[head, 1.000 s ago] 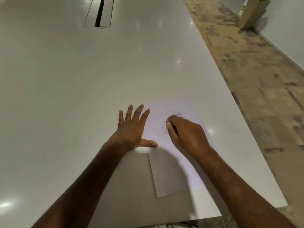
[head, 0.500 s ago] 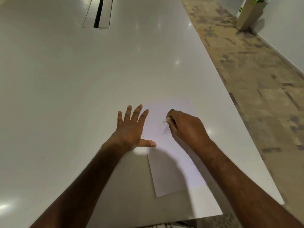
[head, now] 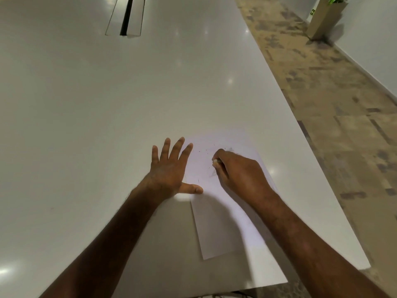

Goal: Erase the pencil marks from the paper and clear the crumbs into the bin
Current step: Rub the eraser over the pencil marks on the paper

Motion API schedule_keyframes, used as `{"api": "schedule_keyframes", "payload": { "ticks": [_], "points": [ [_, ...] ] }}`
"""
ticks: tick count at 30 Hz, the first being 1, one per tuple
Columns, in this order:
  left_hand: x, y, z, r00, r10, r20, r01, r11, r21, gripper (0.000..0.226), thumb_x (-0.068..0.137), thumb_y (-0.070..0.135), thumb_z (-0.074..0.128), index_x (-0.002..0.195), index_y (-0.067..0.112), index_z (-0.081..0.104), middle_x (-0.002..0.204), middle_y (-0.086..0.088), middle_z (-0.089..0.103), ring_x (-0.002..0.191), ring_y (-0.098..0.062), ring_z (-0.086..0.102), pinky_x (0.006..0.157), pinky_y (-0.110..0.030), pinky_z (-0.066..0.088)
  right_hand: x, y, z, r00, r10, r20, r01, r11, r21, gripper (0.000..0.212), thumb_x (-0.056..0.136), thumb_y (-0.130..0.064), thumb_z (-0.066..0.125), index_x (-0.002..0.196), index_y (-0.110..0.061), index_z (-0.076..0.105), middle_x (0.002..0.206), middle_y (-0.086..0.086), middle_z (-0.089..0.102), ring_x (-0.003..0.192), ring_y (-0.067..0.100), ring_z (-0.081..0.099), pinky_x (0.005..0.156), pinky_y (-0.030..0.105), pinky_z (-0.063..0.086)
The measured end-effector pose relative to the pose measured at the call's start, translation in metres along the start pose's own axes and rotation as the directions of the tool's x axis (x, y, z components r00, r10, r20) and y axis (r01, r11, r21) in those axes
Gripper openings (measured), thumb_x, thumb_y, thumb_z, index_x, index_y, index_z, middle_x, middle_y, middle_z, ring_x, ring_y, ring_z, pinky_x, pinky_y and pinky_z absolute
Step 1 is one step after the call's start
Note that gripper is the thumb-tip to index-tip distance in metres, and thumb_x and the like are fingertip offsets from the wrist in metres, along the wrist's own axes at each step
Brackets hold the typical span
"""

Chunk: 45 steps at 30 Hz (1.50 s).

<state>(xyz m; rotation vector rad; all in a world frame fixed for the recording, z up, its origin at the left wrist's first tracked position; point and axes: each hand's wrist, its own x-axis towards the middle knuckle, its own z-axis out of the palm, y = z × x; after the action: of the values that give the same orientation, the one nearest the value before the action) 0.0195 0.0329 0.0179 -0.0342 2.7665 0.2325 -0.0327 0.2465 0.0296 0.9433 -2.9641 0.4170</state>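
A white sheet of paper (head: 217,229) lies near the right front corner of the white table (head: 107,115). My left hand (head: 169,171) rests flat on the sheet's left edge, fingers spread and thumb out. My right hand (head: 238,171) is curled over the middle of the sheet and pinches a small pale eraser (head: 215,161) against the paper. Faint grey pencil marks (head: 231,149) show just beyond the knuckles. Several tiny dark crumbs (head: 204,152) lie scattered on the paper between the two hands. No bin is in view.
A long cable slot (head: 126,16) is set into the table at the far end. The table's right edge runs diagonally beside patterned carpet (head: 335,117). A tall beige planter (head: 324,18) stands by the wall at the top right.
My right hand with the eraser has shifted in small strokes over the marks. The left hand has stayed flat on the paper's edge.
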Motion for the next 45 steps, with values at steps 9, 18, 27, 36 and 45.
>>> {"api": "schedule_keyframes", "payload": {
  "ticks": [9,18,27,36,45],
  "points": [
    [0.003,-0.002,0.005,1.000,-0.005,-0.016,0.005,1.000,0.014,0.133,0.070,0.091,0.053,0.161,0.027,-0.020,0.167,-0.002,-0.032,0.152,-0.038,-0.030,0.122,-0.064,-0.010,-0.002,-0.006,0.002,1.000,-0.001,0.003,0.001,1.000,-0.023,0.017,0.110,-0.035,0.041,0.101,-0.028,0.054,0.083,-0.007,0.063,0.069,0.016,0.060,0.063,0.036,0.053],
    [0.003,-0.001,0.004,1.000,-0.014,-0.008,0.014,1.000,0.014,0.135,0.069,0.091,0.054,0.160,0.027,-0.021,0.166,-0.003,-0.033,0.152,-0.038,-0.031,0.123,-0.064,-0.010,0.002,-0.010,0.003,1.000,0.008,0.000,-0.008,0.999,-0.045,0.019,0.111,-0.035,0.041,0.105,-0.025,0.056,0.085,-0.007,0.064,0.068,0.015,0.060,0.063,0.034,0.052],
    [0.005,-0.001,0.004,1.000,-0.017,0.012,0.016,0.999,0.028,0.137,0.064,0.093,0.050,0.159,0.027,-0.024,0.166,-0.003,-0.034,0.151,-0.038,-0.031,0.122,-0.065,-0.009,0.012,-0.009,0.000,1.000,0.027,-0.013,-0.028,0.999,-0.036,0.018,0.110,-0.032,0.043,0.103,-0.023,0.057,0.086,-0.006,0.065,0.069,0.017,0.060,0.066,0.038,0.055],
    [0.003,-0.001,0.004,1.000,-0.024,0.013,0.023,0.999,0.034,0.137,0.066,0.093,0.051,0.159,0.026,-0.024,0.166,-0.003,-0.034,0.151,-0.038,-0.031,0.122,-0.065,-0.008,0.025,-0.003,0.001,0.997,0.053,-0.049,-0.054,0.998,-0.023,0.016,0.110,-0.033,0.046,0.106,-0.024,0.059,0.090,-0.006,0.068,0.071,0.016,0.061,0.066,0.036,0.053],
    [0.004,0.000,0.001,1.000,-0.017,0.022,0.017,1.000,0.024,0.137,0.065,0.092,0.052,0.160,0.026,-0.023,0.166,-0.003,-0.033,0.151,-0.038,-0.031,0.122,-0.065,-0.009,0.030,0.007,-0.004,0.997,0.069,-0.036,-0.070,0.998,-0.006,0.015,0.109,-0.034,0.046,0.108,-0.025,0.058,0.093,-0.007,0.068,0.075,0.021,0.064,0.068,0.037,0.052]
  ]
}}
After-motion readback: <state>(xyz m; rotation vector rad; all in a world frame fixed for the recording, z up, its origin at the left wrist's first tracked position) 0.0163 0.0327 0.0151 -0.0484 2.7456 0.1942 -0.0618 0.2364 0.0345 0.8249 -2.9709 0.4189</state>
